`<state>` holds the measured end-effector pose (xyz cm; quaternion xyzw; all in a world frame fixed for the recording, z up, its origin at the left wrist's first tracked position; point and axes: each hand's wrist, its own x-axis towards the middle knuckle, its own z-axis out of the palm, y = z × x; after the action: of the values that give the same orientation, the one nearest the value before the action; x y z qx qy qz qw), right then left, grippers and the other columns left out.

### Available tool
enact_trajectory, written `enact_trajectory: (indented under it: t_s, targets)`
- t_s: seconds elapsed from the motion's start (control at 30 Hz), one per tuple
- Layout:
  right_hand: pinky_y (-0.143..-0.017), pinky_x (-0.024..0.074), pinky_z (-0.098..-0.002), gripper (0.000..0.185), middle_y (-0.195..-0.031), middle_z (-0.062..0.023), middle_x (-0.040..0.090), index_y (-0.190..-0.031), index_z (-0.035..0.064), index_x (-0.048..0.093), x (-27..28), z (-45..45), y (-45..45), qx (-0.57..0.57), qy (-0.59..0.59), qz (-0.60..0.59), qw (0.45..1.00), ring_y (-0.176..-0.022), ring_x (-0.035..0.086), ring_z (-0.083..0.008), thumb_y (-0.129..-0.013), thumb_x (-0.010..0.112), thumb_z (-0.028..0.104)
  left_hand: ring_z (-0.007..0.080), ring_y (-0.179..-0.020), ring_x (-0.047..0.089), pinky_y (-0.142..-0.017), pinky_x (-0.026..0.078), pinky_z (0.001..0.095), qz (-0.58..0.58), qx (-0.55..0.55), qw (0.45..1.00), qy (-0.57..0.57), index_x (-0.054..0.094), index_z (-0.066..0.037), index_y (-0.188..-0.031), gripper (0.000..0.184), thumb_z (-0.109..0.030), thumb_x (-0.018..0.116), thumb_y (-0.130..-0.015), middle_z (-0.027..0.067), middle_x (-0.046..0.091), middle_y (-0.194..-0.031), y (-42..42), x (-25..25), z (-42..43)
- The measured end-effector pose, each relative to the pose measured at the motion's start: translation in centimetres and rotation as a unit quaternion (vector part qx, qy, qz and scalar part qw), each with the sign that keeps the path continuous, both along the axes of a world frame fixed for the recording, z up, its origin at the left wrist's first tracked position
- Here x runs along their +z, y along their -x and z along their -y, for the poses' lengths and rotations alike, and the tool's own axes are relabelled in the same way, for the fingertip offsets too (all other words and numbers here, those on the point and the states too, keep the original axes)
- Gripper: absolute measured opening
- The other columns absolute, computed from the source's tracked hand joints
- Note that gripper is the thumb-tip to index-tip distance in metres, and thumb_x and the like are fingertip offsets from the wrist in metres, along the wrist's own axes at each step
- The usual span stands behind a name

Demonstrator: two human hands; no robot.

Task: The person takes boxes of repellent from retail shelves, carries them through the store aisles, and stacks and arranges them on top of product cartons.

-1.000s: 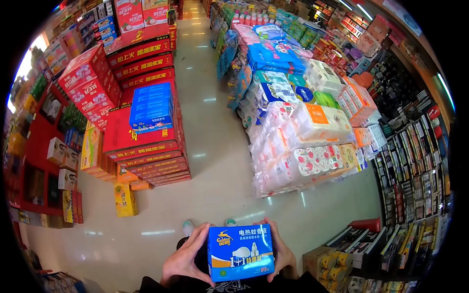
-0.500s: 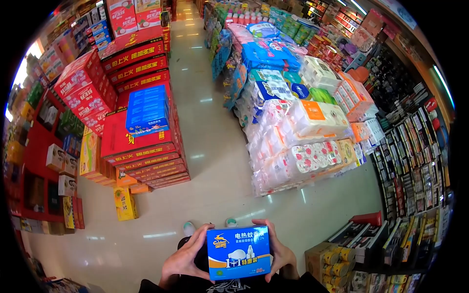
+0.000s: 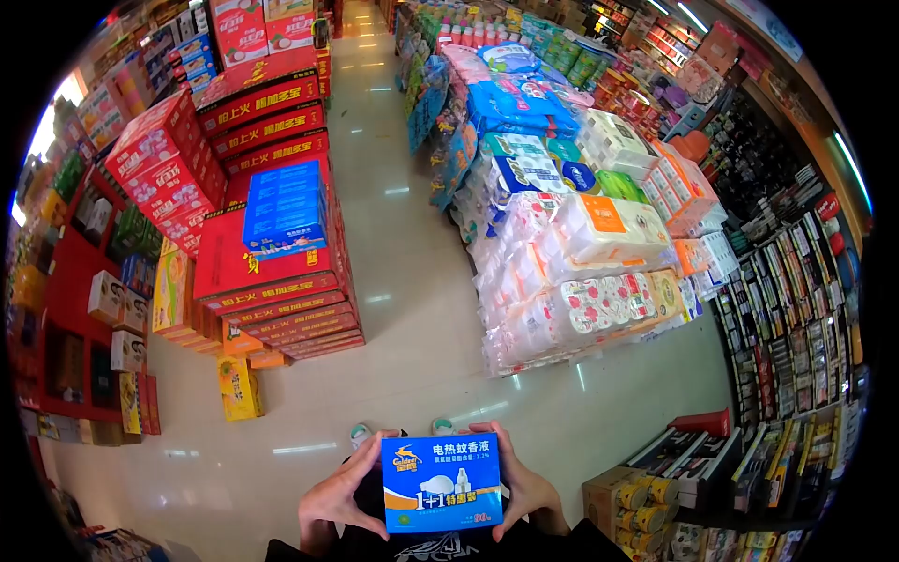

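A blue box of electric mosquito repellent liquid (image 3: pixel 443 483) is held up in front of my body, its printed front turned toward me. My left hand (image 3: pixel 342 494) grips its left side, fingers at the top corner and thumb at the bottom. On the opposite side my right hand (image 3: pixel 526 487) clasps the right edge in the same way. Farther off, a larger blue carton (image 3: pixel 284 208) lies on a stack of red drink cases (image 3: pixel 272 281).
Plastic-wrapped toilet paper packs (image 3: pixel 599 304) form a pile right of the aisle floor (image 3: pixel 384 375). A yellow box (image 3: pixel 241 389) stands by the red stack. Shelves of goods (image 3: pixel 787 328) line the right, and red shelving (image 3: pixel 80 309) the left.
The mosquito repellent box and both hands have shifted slightly left. The box's front now sits more level, with less glare on its upper right.
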<state>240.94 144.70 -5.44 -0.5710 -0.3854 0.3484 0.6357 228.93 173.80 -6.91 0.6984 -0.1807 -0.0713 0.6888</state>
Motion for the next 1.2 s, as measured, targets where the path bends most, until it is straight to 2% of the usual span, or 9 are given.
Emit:
enact_trajectory:
  t_s: [0.13, 0.23, 0.33, 0.47, 0.57, 0.83, 1.03, 1.2]
  targets:
    - [-0.114, 0.0165, -0.0456, 0.155, -0.148, -0.0185, 0.010, -0.150, 0.0088, -0.011, -0.1, -0.3, 0.0, 0.009, -0.028, -0.041, 0.999, -0.141, 0.015, -0.0344, -0.044, 0.094, 0.052, 0.0359, -0.135, 0.031, -0.101, 0.039, 0.0440, 0.030, -0.008, 0.999, 0.022, 0.005, -0.022, -0.155, 0.137, -0.029, 0.095, -0.052, 0.0229, 0.021, -0.151, 0.1, -0.7, -0.7]
    - [-0.113, 0.0169, -0.0500, 0.161, -0.148, -0.0244, 0.009, -0.149, 0.0101, -0.019, 0.1, 0.2, -0.4, 0.025, 0.019, 0.015, 0.999, -0.140, 0.015, -0.0400, -0.042, 0.091, 0.059, 0.0350, -0.133, 0.033, -0.101, 0.039, 0.0428, 0.022, -0.003, 1.000, 0.015, 0.007, -0.020, -0.155, 0.134, -0.026, 0.095, -0.053, 0.0228, 0.024, -0.150, 0.3, -0.6, -0.7]
    - [-0.115, 0.0151, -0.0455, 0.155, -0.148, -0.0192, 0.010, -0.150, 0.0073, -0.011, 0.1, 0.0, 0.1, 0.002, 0.024, -0.011, 1.000, -0.141, 0.013, -0.0342, -0.045, 0.093, 0.054, 0.0332, -0.131, 0.037, -0.101, 0.039, 0.0412, 0.007, 0.016, 1.000, -0.006, 0.007, -0.015, -0.154, 0.133, -0.026, 0.095, -0.054, 0.0224, 0.026, -0.149, 0.4, -0.6, -0.5]
    - [-0.115, 0.0117, -0.0440, 0.156, -0.150, -0.0202, 0.006, -0.149, 0.0030, -0.015, -0.4, -0.1, 0.5, -0.017, 0.026, -0.049, 0.998, -0.142, 0.010, -0.0324, -0.047, 0.091, 0.057, 0.0305, -0.126, 0.042, -0.102, 0.038, 0.0392, 0.007, 0.042, 0.999, -0.013, 0.007, -0.006, -0.153, 0.133, -0.028, 0.095, -0.055, 0.0214, 0.028, -0.149, 0.9, -1.5, -0.3]
    - [-0.115, 0.0094, -0.0432, 0.157, -0.152, -0.0204, 0.003, -0.148, 0.0002, -0.018, -0.8, 0.5, 1.0, -0.035, 0.034, -0.093, 0.994, -0.143, 0.008, -0.0310, -0.049, 0.089, 0.059, 0.0294, -0.123, 0.044, -0.102, 0.038, 0.0389, -0.021, 0.050, 0.998, -0.031, 0.007, -0.002, -0.152, 0.134, -0.031, 0.095, -0.054, 0.0213, 0.029, -0.148, 0.6, -0.3, 0.2]
    - [-0.115, 0.0095, -0.0421, 0.156, -0.154, -0.0201, 0.000, -0.147, -0.0003, -0.019, -0.9, 0.4, 1.4, -0.055, 0.034, -0.091, 0.994, -0.143, 0.008, -0.0291, -0.050, 0.089, 0.057, 0.0291, -0.120, 0.046, -0.101, 0.039, 0.0385, -0.022, 0.054, 0.998, -0.035, 0.008, -0.001, -0.152, 0.134, -0.033, 0.094, -0.054, 0.0217, 0.033, -0.144, 0.3, 0.2, 0.4]
    - [-0.115, 0.0116, -0.0401, 0.155, -0.154, -0.0194, 0.004, -0.147, 0.0005, -0.021, -0.2, -0.5, 2.0, -0.056, 0.010, -0.124, 0.991, -0.142, 0.012, -0.0276, -0.053, 0.091, 0.052, 0.0285, -0.120, 0.046, -0.100, 0.040, 0.0374, -0.021, 0.063, 0.997, -0.027, 0.009, -0.001, -0.152, 0.136, -0.034, 0.095, -0.052, 0.0212, 0.032, -0.145, 0.8, -0.1, 0.0]
    - [-0.115, 0.0117, -0.0410, 0.155, -0.153, -0.0195, 0.004, -0.148, 0.0000, -0.018, -0.3, -1.0, 1.9, -0.053, 0.034, -0.071, 0.995, -0.142, 0.010, -0.0284, -0.051, 0.091, 0.052, 0.0273, -0.123, 0.044, -0.100, 0.040, 0.0372, -0.024, 0.069, 0.997, -0.021, 0.010, -0.002, -0.152, 0.137, -0.035, 0.096, -0.050, 0.0208, 0.029, -0.148, 1.4, -1.2, -0.6]
